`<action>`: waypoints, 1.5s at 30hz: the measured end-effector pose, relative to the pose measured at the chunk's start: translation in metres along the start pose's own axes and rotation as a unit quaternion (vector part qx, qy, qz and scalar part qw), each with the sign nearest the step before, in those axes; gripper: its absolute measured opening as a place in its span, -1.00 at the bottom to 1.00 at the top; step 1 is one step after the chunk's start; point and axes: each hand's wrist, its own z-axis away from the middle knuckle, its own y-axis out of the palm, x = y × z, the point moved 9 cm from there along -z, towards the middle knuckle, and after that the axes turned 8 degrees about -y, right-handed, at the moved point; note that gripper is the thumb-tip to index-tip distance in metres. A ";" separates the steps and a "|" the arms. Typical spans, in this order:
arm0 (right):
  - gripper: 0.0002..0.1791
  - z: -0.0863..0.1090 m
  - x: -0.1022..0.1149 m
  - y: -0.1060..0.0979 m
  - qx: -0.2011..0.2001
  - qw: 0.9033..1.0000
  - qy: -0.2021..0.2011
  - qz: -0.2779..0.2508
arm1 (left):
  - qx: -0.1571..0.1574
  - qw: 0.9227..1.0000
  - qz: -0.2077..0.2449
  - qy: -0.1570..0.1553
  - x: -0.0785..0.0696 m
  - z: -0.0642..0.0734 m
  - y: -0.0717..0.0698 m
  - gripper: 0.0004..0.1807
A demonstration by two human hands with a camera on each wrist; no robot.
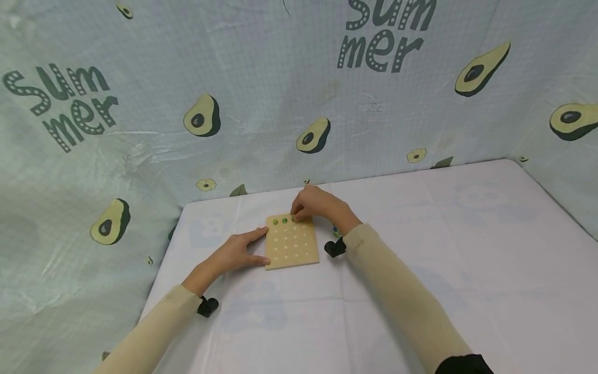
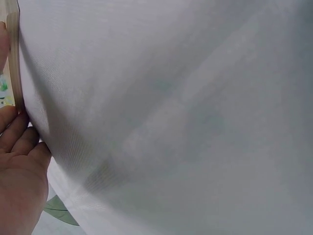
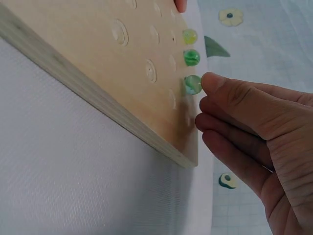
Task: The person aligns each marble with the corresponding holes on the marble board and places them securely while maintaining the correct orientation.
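The wooden board point(image 1: 299, 250) lies flat on the white worktop point(image 1: 420, 228), in front of the person. The left hand point(image 1: 233, 253) is spread at its left edge, thumb near the near corner and fingertips farther up, probably to keep the board from sliding. The right hand point(image 1: 320, 201) reaches over the far side, thumb and fingers pinching a pale green marble point(image 3: 194, 84), likely for fine control over one dimple. To its left, a yellow-green marble point(image 3: 190, 36) and a darker green marble point(image 3: 191, 57) sit in the far row, presumably kept steady by their dimples.
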 end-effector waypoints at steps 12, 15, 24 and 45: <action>-0.71 0.056 0.004 -0.028 -0.056 0.998 -0.011 -0.003 | -0.003 1.000 -0.003 0.017 -0.006 0.004 -0.001 0.10; -0.70 0.079 -0.004 -0.028 -0.057 0.998 -0.003 -0.007 | -0.002 1.000 -0.003 0.017 -0.006 0.004 -0.002 0.11; -0.75 0.142 -0.021 -0.021 -0.057 0.998 0.011 0.002 | 0.000 1.000 0.000 0.011 -0.005 0.003 0.000 0.11; -0.75 0.161 -0.024 -0.005 -0.062 0.997 -0.022 0.047 | 0.003 1.000 -0.001 0.009 -0.006 0.004 -0.001 0.11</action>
